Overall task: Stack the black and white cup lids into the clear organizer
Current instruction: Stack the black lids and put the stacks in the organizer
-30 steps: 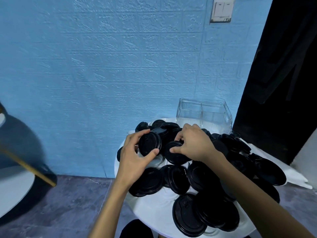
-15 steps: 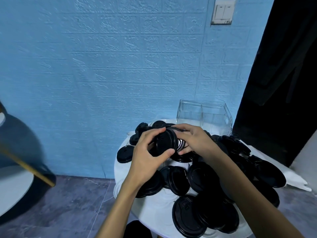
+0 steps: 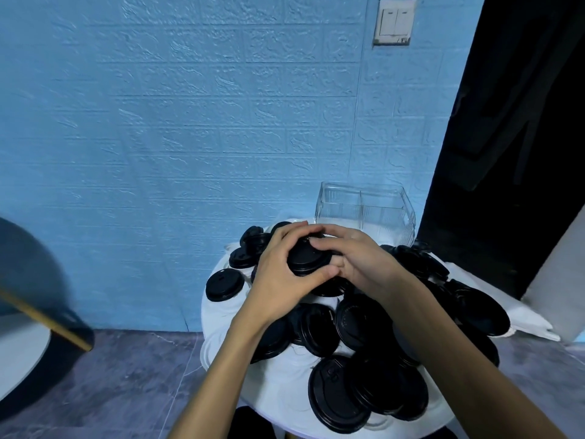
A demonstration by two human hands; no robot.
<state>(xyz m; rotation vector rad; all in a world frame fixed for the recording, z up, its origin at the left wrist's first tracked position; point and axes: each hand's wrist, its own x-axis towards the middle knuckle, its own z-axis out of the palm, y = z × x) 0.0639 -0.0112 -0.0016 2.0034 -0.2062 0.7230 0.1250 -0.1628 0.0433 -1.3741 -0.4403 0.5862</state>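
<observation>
- The left hand (image 3: pixel 278 280) curls its fingers and thumb round a small stack of black lids (image 3: pixel 306 256).
- The right hand (image 3: pixel 364 264) grips the same stack from the other side.
- The clear organizer (image 3: pixel 364 210) stands just beyond the hands.
- Loose lids (image 3: pixel 335 394) cover the white surface (image 3: pixel 285 384) beneath and nearer than the hands.

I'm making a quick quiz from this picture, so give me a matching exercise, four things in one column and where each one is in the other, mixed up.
Things:
1. clear organizer
2. small stack of black lids
3. light switch
4. single black lid

Places:
A. left edge of the white table
B. on the blue wall, upper right
C. held between both hands
D. far end of the table, empty

Pairs: 1-D, 2-C, 3-B, 4-A
</observation>
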